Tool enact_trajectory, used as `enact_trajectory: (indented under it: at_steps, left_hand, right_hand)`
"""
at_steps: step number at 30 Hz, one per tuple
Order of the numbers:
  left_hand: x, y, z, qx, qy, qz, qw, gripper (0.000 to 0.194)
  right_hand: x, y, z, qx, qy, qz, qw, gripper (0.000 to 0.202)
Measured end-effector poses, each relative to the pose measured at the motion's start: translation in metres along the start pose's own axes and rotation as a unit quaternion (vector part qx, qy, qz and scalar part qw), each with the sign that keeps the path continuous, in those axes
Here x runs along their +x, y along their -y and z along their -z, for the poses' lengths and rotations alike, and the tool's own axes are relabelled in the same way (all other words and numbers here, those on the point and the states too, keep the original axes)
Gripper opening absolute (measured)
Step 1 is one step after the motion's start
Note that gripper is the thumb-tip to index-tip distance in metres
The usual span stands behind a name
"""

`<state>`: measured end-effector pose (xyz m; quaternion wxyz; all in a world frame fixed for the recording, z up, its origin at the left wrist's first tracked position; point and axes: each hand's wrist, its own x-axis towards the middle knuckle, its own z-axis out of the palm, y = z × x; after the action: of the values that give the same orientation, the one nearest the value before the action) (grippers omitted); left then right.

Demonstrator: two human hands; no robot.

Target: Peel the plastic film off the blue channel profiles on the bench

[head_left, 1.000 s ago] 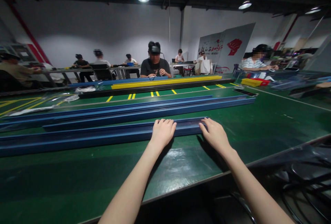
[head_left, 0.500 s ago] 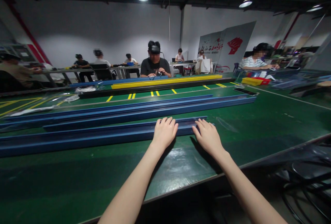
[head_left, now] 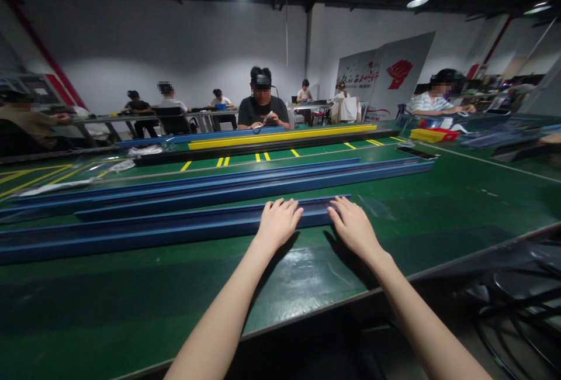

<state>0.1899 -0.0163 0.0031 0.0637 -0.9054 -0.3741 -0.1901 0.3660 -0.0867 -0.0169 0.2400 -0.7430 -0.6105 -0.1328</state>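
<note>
1 blue channel (head_left: 175, 228), nearest the person on the green table (head_left: 144, 310); left hand (head_left: 279, 221) and right hand (head_left: 351, 223) over its right end, fingers slightly spread; grip unclear.

Nearest rail (head_left: 175, 230) lies on the table (head_left: 131, 304); other rails (head_left: 263, 187) lie behind it.

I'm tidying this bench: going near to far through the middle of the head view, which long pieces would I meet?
Nearest blue channel, second blue channel, third blue channel, black strip, yellow strip, far blue strip.
</note>
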Motion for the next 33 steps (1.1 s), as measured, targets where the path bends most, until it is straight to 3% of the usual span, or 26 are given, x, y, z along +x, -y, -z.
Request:
enact_trajectory:
  at_steps: [5,11,16,21,26,33]
  left_hand:
    - [0.001,0.0,0.009,0.014,-0.009,0.037,0.999,0.042]
    - [0.001,0.001,0.011,0.052,-0.038,0.092,0.994,0.043]
    - [0.0,-0.001,0.001,0.029,-0.062,0.024,0.997,0.038]
    - [-0.002,-0.004,-0.007,0.022,-0.021,-0.024,0.999,0.04]
    - [0.0,-0.001,-0.003,0.01,0.018,0.002,1.0,0.04]
    - [0.002,0.0,0.01,0.019,-0.003,0.044,0.999,0.041]
  right_hand:
    - [-0.002,-0.014,0.002,-0.056,-0.044,-0.026,0.997,0.041]
    - [-0.003,-0.002,0.002,-0.072,0.001,-0.002,0.997,0.043]
    - [-0.007,0.022,-0.007,-0.048,0.014,0.034,0.998,0.048]
    - [-0.009,0.034,-0.01,0.004,0.035,0.094,0.995,0.047]
    - [-0.002,0.019,-0.002,0.033,0.012,0.067,0.997,0.042]
    - [0.002,-0.013,0.005,-0.014,-0.069,0.01,0.997,0.035]
